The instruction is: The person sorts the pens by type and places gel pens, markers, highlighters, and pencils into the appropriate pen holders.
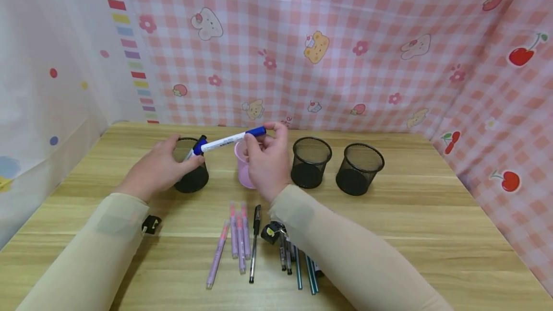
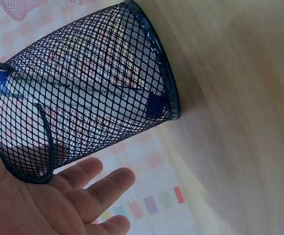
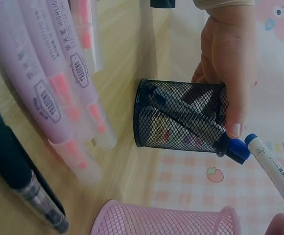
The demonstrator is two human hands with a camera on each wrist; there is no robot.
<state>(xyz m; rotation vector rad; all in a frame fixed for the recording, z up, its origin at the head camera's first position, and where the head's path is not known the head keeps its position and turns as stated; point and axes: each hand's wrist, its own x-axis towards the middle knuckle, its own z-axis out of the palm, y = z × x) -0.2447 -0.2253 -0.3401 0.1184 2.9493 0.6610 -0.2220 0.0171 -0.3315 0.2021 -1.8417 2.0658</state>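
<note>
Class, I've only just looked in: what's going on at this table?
A person's right hand pinches a white-and-blue marker, its far end angled near the rim of the leftmost black mesh cup. The left hand holds that cup, which has a blue-ended marker leaning in it. Purple highlighters and a black-capped pen lie on the table.

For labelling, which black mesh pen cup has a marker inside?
The leftmost black mesh pen cup, touched by the left hand; the other two look empty.
</note>
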